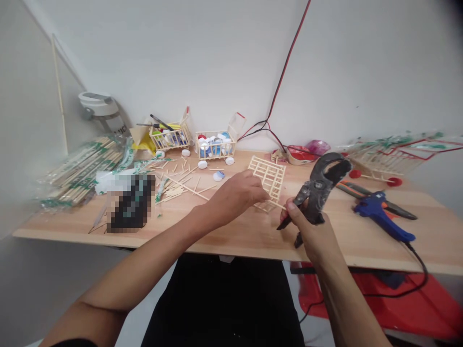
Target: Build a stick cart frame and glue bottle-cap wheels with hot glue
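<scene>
Between my two hands runs a thin wooden stick (277, 205). My left hand (240, 193) is closed on its left end, over the near side of a stick lattice frame (269, 176). The fingertips of my right hand (311, 226) touch the stick's right end, and that same hand is wrapped round a black cutting tool (318, 185). The tool's short jaws point down toward the table, and its handles rise up and to the right. Part of the lattice is hidden behind my left fingers.
Cut sticks (181, 188) lie left of the lattice. Two small stick carts (215, 147) stand by the wall, a larger cart (383, 161) at right. A blue glue gun (383, 217) with a cable rests at right. Wrapped stick bundles (83, 171) lie on the wooden table (224, 236).
</scene>
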`<action>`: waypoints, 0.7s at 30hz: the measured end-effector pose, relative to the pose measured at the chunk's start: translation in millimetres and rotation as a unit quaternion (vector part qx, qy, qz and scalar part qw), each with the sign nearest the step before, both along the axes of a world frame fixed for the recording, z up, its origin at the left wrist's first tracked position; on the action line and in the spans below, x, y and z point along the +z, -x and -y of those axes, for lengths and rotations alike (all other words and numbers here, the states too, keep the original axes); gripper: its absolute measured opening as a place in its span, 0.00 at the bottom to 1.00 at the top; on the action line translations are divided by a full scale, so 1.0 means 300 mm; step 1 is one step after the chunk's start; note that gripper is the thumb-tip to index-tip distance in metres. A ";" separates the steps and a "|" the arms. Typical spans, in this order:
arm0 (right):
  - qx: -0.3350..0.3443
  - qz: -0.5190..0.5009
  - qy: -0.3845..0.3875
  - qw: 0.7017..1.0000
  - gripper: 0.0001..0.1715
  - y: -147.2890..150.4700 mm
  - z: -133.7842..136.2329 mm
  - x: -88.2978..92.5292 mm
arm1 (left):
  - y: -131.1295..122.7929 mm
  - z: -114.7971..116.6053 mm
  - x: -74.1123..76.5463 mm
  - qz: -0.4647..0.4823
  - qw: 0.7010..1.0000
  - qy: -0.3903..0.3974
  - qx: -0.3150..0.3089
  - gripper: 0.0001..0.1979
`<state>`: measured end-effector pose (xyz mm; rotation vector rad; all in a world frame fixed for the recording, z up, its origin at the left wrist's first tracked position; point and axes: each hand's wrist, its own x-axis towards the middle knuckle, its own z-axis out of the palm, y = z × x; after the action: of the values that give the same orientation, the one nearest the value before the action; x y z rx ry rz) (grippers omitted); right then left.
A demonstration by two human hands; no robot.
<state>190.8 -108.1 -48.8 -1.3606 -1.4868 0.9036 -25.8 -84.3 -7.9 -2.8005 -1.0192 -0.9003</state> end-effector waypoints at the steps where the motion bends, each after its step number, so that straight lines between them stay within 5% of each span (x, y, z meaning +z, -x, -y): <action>1: 0.000 0.006 0.011 1.000 0.24 0.002 -0.005 -0.001 | -0.001 -0.007 -0.008 0.005 1.000 -0.002 0.000 0.09; 8: -0.048 0.004 0.037 0.998 0.25 0.026 -0.033 0.006 | 0.039 -0.058 -0.049 0.102 0.994 0.011 0.025 0.03; 15: -0.045 -0.035 0.047 0.997 0.24 0.025 -0.066 -0.031 | 0.135 -0.074 -0.060 0.279 0.935 0.179 0.126 0.06; 21: -0.062 -0.042 0.050 0.996 0.22 0.018 -0.066 -0.044 | 0.130 -0.069 -0.059 0.306 0.905 0.263 0.134 0.07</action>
<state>185.4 -88.2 -61.9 -1.4523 -1.2927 0.9545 -64.9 -63.5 -25.7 -2.6622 -1.9288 -1.7409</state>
